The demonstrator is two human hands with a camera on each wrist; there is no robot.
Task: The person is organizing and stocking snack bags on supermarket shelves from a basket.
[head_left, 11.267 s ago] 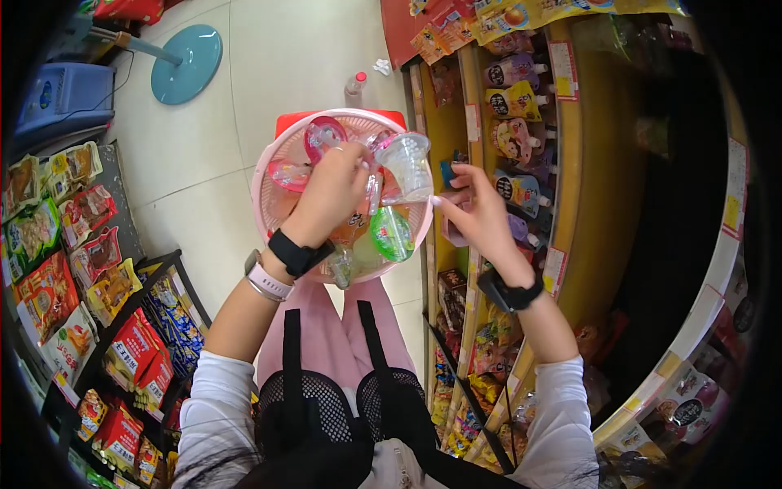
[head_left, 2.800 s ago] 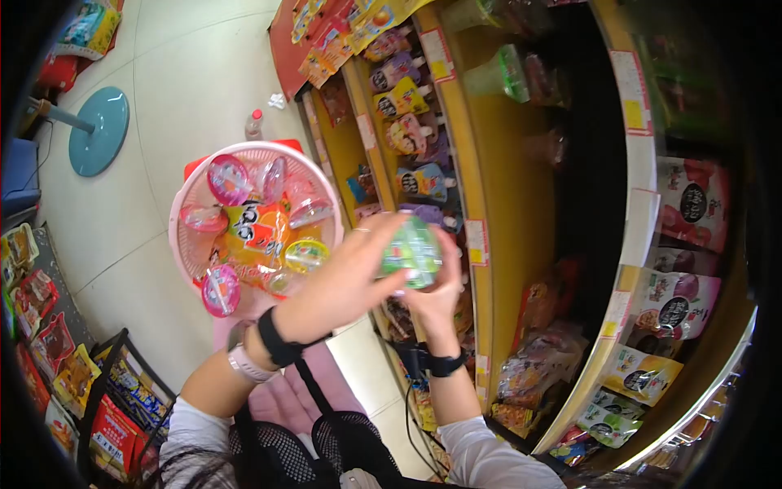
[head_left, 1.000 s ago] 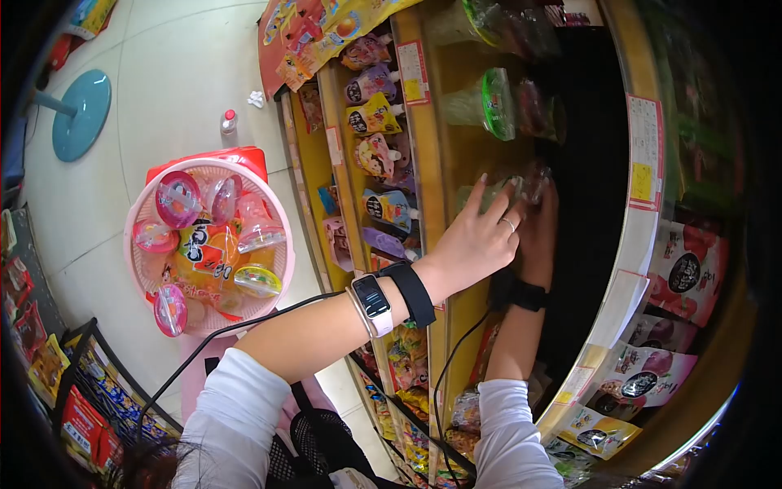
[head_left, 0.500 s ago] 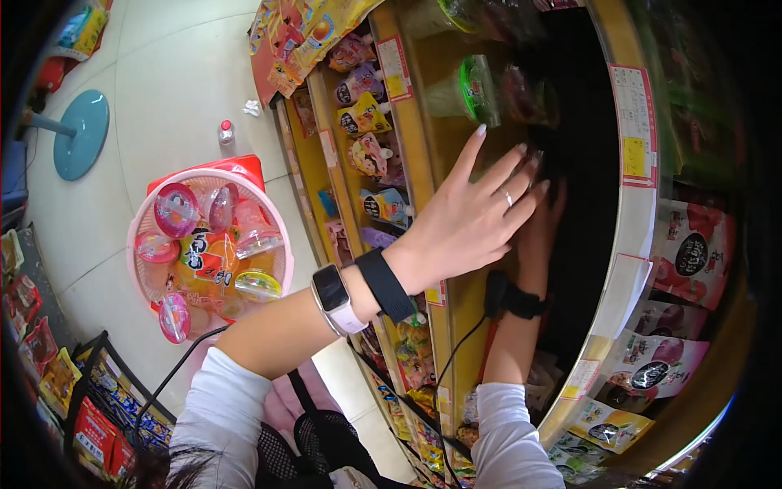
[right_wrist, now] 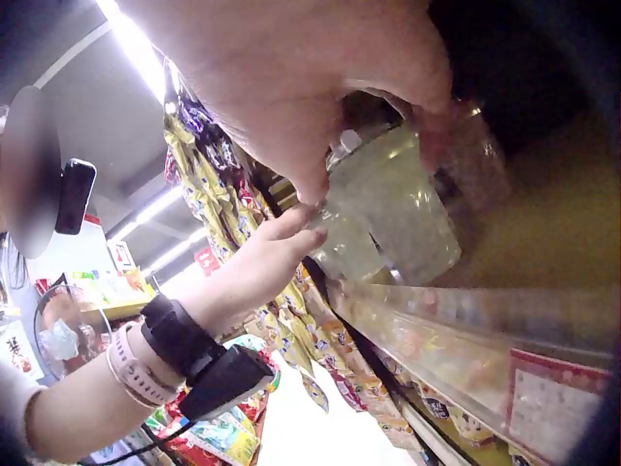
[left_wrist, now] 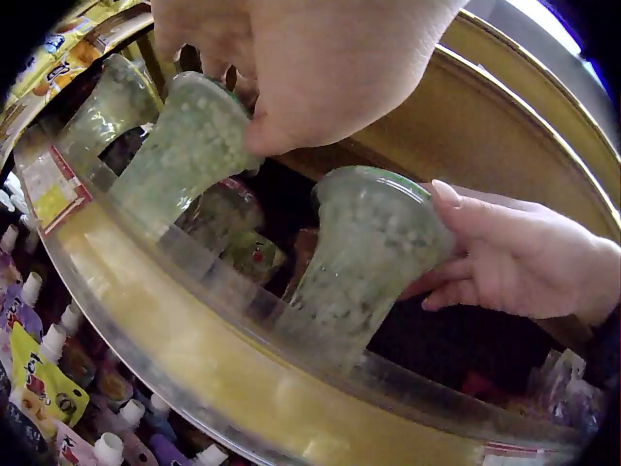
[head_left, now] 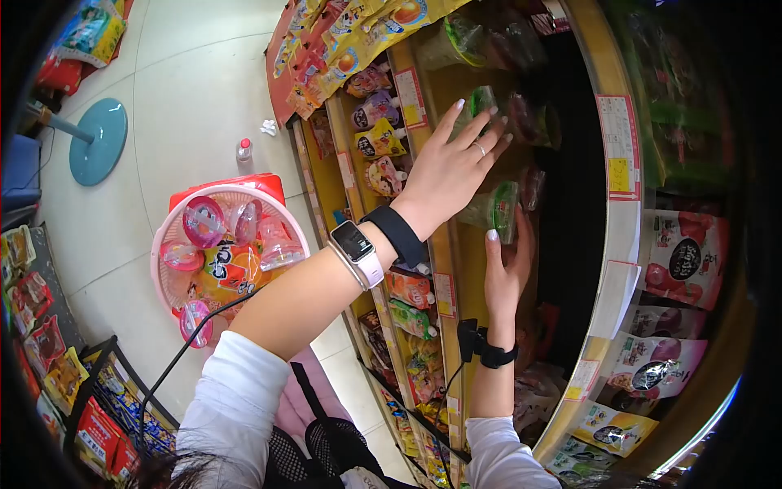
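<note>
My left hand [head_left: 448,171] reaches palm down over the shelf, fingers spread over a green-lidded jelly cup [head_left: 482,99]. In the left wrist view its thumb and fingers are round the rim of that clear, flared jelly cup [left_wrist: 184,150], which has pale pieces inside. Nearer me, my right hand [head_left: 509,277] holds a second green-lidded jelly cup [head_left: 498,205]. Its thumb lies on the lid's rim and the fingers go behind, as the left wrist view shows. Both cups stand upright behind the clear shelf lip [left_wrist: 233,311].
A pink basket [head_left: 160,269] at the left holds pink-lidded cups and an orange bag. Another green-rimmed cup [head_left: 464,39] stands farther along the shelf. Spouted pouches [head_left: 379,138] line the lower shelf. A black cable [head_left: 175,354] passes beside my left forearm. A bottle [head_left: 243,150] stands on the floor.
Earlier both hands were over the basket, then held a green cup together by the shelf. Since half a second ago, my left hand moved farther along the shelf; my right came out of shadow.
</note>
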